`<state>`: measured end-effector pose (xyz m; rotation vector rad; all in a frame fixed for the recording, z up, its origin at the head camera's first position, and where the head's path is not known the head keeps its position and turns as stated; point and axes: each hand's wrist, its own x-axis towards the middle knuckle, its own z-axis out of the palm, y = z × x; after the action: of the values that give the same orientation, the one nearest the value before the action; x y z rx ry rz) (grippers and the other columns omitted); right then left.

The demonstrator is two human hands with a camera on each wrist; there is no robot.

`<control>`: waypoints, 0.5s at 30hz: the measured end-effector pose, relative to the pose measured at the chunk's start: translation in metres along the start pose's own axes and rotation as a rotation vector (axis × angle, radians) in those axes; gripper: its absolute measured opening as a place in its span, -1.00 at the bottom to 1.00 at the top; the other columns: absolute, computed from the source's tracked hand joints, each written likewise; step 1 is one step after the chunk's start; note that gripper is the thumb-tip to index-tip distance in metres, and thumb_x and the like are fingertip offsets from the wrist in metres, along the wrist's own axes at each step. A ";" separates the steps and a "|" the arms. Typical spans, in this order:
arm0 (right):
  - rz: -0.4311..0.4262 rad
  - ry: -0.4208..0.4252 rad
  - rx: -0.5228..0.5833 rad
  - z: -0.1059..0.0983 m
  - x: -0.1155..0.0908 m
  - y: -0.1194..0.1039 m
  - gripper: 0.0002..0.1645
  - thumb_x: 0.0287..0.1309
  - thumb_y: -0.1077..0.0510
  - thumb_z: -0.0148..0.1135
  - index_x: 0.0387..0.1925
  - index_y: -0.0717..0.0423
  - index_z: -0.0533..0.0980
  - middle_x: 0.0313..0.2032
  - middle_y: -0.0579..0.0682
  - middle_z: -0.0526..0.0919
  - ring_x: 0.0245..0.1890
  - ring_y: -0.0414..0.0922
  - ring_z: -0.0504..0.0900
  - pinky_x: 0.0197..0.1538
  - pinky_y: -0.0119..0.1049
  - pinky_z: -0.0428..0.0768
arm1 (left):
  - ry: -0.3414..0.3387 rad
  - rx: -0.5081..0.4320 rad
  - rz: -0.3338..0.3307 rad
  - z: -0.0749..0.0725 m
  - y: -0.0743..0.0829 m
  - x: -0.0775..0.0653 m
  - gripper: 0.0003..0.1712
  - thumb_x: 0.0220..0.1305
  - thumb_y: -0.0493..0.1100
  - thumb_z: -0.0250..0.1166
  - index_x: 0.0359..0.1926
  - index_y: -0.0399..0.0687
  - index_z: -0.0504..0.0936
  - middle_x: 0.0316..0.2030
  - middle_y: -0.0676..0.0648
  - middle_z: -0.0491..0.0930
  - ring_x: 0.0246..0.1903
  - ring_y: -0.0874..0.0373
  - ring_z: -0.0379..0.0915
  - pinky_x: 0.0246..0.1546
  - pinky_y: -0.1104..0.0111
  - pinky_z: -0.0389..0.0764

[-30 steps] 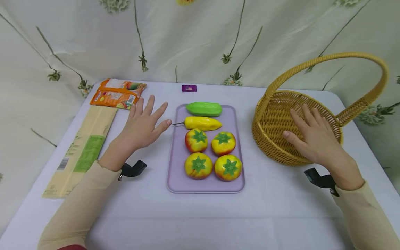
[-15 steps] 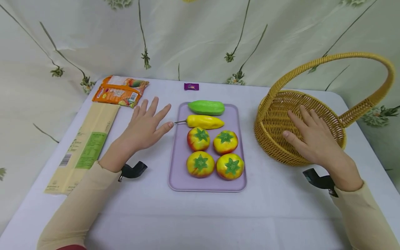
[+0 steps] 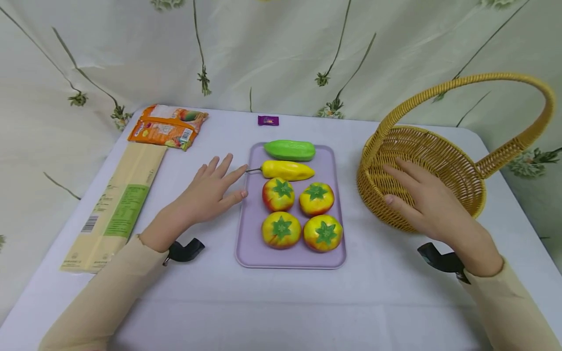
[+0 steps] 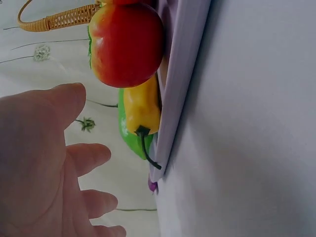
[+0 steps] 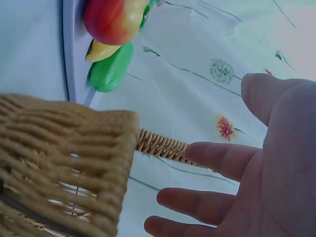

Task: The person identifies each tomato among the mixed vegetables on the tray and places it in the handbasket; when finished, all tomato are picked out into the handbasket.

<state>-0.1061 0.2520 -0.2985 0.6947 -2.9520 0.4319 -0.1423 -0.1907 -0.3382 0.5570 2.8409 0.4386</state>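
Note:
My left hand (image 3: 204, 197) hovers with spread, relaxed fingers just left of the lilac tray (image 3: 290, 258), holding nothing. On that tray lie a green cucumber-like vegetable (image 3: 290, 150), a yellow pepper (image 3: 287, 170) with a thin stem, and several round yellow-red fruits (image 3: 281, 230) with green star-shaped tops. In the left wrist view the pepper (image 4: 141, 108) and a red fruit (image 4: 127, 45) appear beyond my thumb. My right hand (image 3: 439, 207), also with loosely extended fingers, is over the near side of a wicker basket (image 3: 373, 195); no contact with the rim is visible.
The basket's tall arched handle (image 3: 465, 80) rises at the right. An orange snack packet (image 3: 167, 126) and a long beige packet (image 3: 115, 207) with a green label lie at the left. A small purple wrapped sweet (image 3: 268, 120) sits behind the tray. Floral cloth (image 3: 272, 53) hangs at the back.
My left hand has lowered toward me and edged right, toward the tray. The right hand has shifted left over the basket. The objects stay in place; the head view has tilted slightly.

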 end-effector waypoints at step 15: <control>-0.255 0.072 0.061 0.019 0.017 -0.022 -0.37 0.19 0.08 0.44 0.28 0.13 0.54 0.24 0.19 0.60 0.25 0.16 0.57 0.25 0.19 0.58 | -0.017 -0.037 0.107 0.023 0.000 -0.008 -0.24 0.45 0.12 0.20 0.55 -0.02 0.27 0.59 -0.36 -0.01 0.57 -0.48 -0.23 0.49 -0.39 -0.13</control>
<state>-0.1114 0.2202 -0.3082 1.0232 -2.7431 0.5133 -0.1288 -0.1886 -0.3586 0.7042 2.7898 0.5011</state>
